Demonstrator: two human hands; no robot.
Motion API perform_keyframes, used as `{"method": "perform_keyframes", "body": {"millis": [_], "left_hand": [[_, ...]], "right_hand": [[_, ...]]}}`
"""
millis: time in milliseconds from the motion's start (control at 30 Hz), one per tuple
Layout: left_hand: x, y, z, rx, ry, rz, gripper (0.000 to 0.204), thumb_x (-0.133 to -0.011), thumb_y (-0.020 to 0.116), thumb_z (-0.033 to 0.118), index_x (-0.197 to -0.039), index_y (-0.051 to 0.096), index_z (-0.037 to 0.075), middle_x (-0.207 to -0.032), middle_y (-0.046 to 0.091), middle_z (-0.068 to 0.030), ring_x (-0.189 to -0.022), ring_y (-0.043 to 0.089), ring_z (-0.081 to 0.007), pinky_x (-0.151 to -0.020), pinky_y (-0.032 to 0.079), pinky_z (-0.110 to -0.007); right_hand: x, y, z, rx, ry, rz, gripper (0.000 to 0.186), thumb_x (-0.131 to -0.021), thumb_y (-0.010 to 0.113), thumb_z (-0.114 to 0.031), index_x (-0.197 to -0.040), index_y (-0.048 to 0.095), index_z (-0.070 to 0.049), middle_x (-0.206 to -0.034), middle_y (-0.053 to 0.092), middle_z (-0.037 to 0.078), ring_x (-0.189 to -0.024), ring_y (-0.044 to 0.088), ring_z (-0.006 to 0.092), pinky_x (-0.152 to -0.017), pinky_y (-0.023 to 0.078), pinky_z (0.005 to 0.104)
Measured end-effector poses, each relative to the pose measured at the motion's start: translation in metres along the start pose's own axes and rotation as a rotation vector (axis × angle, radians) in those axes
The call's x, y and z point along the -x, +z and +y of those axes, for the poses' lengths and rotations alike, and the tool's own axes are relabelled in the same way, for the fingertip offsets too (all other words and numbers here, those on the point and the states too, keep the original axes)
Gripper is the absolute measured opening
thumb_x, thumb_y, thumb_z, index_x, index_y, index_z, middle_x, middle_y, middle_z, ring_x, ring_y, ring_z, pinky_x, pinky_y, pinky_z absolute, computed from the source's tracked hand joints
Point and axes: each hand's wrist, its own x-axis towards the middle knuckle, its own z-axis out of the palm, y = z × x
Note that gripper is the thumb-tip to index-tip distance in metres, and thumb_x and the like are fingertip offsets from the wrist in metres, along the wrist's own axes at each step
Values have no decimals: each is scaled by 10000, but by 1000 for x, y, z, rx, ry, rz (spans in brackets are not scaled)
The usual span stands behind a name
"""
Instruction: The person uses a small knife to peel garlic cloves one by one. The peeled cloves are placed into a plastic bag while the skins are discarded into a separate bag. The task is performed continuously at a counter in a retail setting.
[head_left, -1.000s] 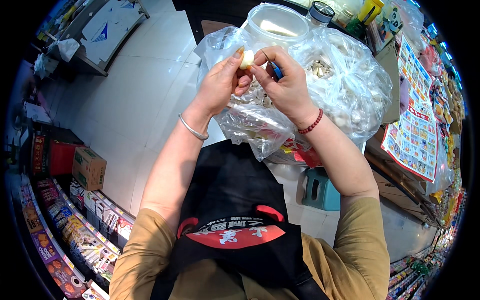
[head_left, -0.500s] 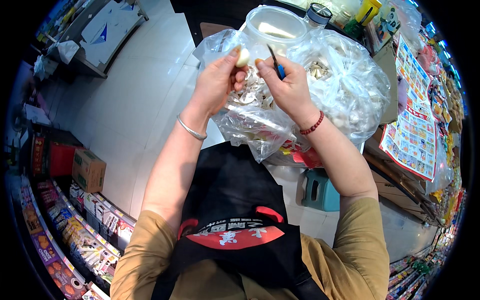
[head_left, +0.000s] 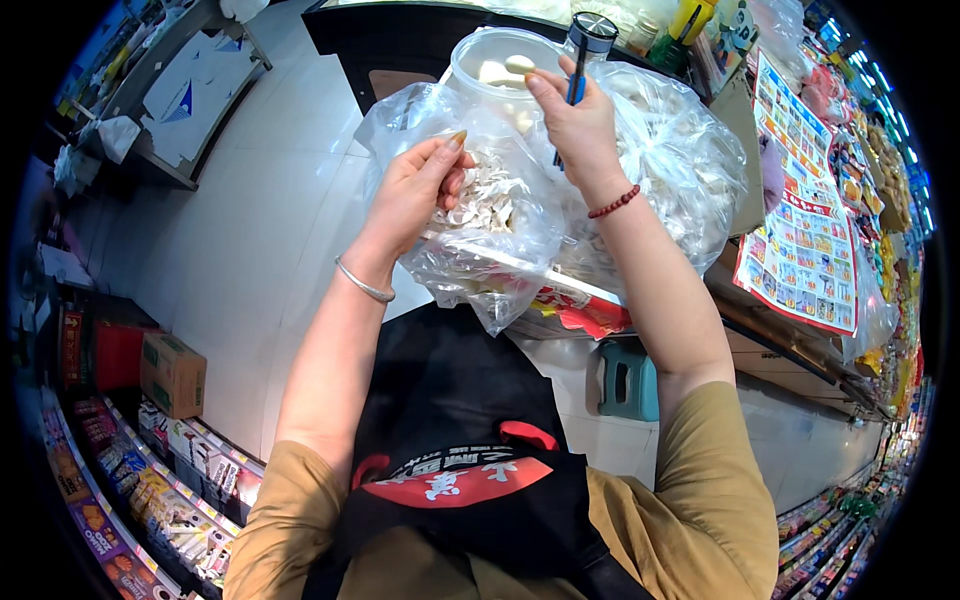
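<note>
My right hand [head_left: 582, 128] is closed round a slim knife [head_left: 576, 90] with a blue and black handle, over the near right rim of a clear plastic tub [head_left: 462, 78]. Just beyond its thumb tip is a pale peeled garlic clove [head_left: 519, 64], at the tub's mouth; whether the fingers still touch it I cannot tell. More pale cloves [head_left: 493, 73] lie in the tub. My left hand [head_left: 412, 190], thumb and fingers closed together, is over an open clear bag [head_left: 400, 112] of papery garlic skins [head_left: 487, 205]. Anything between its fingers is hidden.
A large clear bag [head_left: 690, 150] of whitish garlic bulbs stands to the right. Behind the tub is a lidded jar [head_left: 592, 35]. A printed sheet [head_left: 795, 225] hangs at the right, beside packed goods. A teal stool [head_left: 628, 382] stands below the table.
The garlic clove has left my left hand and is now at the tub. My right hand has moved up to the tub with the knife; my left hand has lowered slightly toward the skins.
</note>
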Motion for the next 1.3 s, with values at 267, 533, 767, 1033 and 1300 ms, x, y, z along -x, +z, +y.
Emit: {"method": "perform_keyframes", "body": {"millis": [267,533,767,1033,1300], "left_hand": [[2,-1,-2,-23,39,-6,274,-1021,516,261,-915,609,26,-697,492,21,-605,438,-61,-572,376,-192],[2,0,-2,-31,41,-4,273,-1017,526,265,-916,618,29,-692,492,24,-606,443,-61,-574,372,-193],[2,0,-3,-31,51,7,270,-1015,525,259,-919,636,32,-668,511,49,-577,445,-33,-556,371,-181],[2,0,-3,-27,63,-4,270,-1015,528,264,-924,641,36,-668,513,51,-577,444,-29,-552,372,-176],[2,-4,-2,-13,53,-10,272,-1020,519,269,-965,640,32,-734,546,30,-620,481,-34,-577,393,-177]], "right_hand": [[-12,-70,-49,687,38,-175,228,-881,687,-199,-899,706,28,-772,702,124,-678,635,157,-640,493,291],[-5,-71,-25,1374,216,-463,258,-809,674,-235,-922,699,-4,-924,685,222,-884,664,382,-775,524,437],[-4,-64,-21,1482,155,-524,252,-794,683,-237,-922,696,-21,-958,690,200,-916,660,376,-805,525,437],[-4,-89,-28,1282,143,-498,247,-791,706,-192,-897,677,29,-836,654,244,-810,637,412,-739,504,439],[-5,-75,-71,565,104,-336,247,-899,701,-247,-930,683,-3,-709,621,-8,-573,505,46,-487,355,227]]}}
